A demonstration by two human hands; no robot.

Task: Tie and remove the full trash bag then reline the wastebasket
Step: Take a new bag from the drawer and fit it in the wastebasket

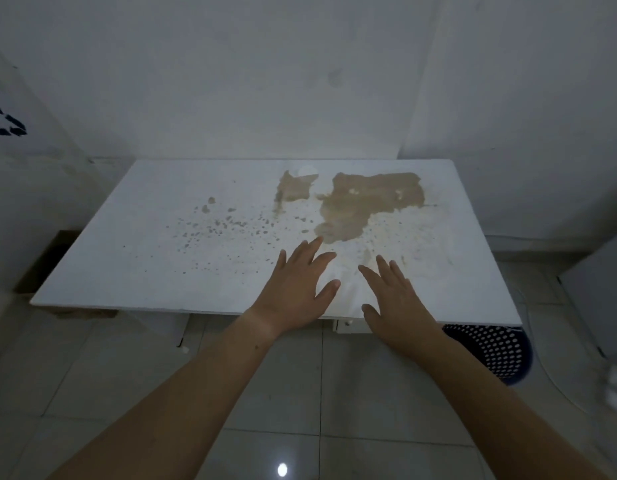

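we see one white table with one big brown patch. one dark perforated wastebasket stands on the floor under its near right corner. our two hands, left hand and right hand, are over the near edge, fingers spread, holding nothing.

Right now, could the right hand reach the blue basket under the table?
Probably yes: the right hand is empty, and the basket pokes out from under the table edge, nothing blocking it.
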